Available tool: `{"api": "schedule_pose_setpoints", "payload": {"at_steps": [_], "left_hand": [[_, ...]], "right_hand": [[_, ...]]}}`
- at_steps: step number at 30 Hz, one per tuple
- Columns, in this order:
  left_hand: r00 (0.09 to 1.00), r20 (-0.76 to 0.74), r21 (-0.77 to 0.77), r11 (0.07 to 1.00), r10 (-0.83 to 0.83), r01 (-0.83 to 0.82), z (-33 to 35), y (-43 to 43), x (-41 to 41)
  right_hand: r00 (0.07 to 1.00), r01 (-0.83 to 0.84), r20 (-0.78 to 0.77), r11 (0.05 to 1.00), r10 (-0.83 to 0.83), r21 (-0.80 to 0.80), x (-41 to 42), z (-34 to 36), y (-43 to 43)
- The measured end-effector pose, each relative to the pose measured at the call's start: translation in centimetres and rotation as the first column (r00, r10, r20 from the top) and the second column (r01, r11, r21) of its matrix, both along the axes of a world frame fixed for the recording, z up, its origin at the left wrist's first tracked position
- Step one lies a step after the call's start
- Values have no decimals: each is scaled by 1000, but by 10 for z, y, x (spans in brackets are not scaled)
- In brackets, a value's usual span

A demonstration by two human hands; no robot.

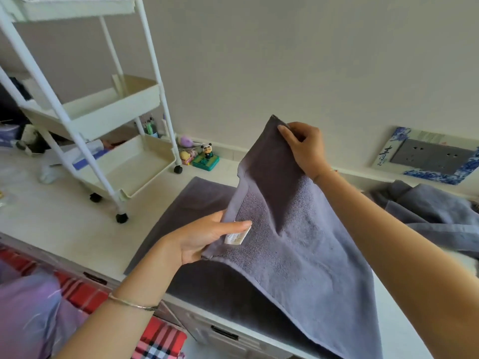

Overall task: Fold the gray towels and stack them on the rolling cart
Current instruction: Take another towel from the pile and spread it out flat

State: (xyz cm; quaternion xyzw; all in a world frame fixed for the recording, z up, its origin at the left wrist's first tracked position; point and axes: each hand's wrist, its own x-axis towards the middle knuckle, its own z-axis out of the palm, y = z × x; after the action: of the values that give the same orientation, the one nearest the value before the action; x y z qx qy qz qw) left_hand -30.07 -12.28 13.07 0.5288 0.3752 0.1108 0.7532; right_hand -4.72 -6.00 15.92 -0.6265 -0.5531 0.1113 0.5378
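Holding up a gray terry towel [305, 244] over a pale countertop [51, 216], a person stretches its hemmed short edge between two hands. The right hand [304, 149], at centre frame, pinches the upper corner between thumb and curled fingers. The left hand [202, 237], lower and nearer the camera, grasps the same hem beside a small white fabric label [237, 235], thumb on top. The rest of the towel drapes toward the lower right of the frame. Beneath it lies a flat gray cloth [186, 203]; whether this is a separate towel cannot be told. A crumpled heap of gray towels [430, 208] sits at the right edge. A white three-tier rolling cart [116, 120] stands on the countertop at upper left, well apart from the hands.
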Motion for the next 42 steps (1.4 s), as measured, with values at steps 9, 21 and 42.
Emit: {"api": "schedule_pose_setpoints", "payload": {"at_steps": [9, 21, 42], "left_hand": [[983, -76, -61, 983, 168, -173, -47, 96, -134], [760, -491, 393, 887, 425, -242, -182, 138, -181], [676, -723, 351, 918, 141, 184, -200, 140, -196]], "right_hand": [[994, -60, 82, 993, 68, -99, -124, -46, 131], [880, 189, 429, 677, 205, -711, -148, -217, 178], [960, 120, 267, 738, 84, -664, -106, -229, 171]]}}
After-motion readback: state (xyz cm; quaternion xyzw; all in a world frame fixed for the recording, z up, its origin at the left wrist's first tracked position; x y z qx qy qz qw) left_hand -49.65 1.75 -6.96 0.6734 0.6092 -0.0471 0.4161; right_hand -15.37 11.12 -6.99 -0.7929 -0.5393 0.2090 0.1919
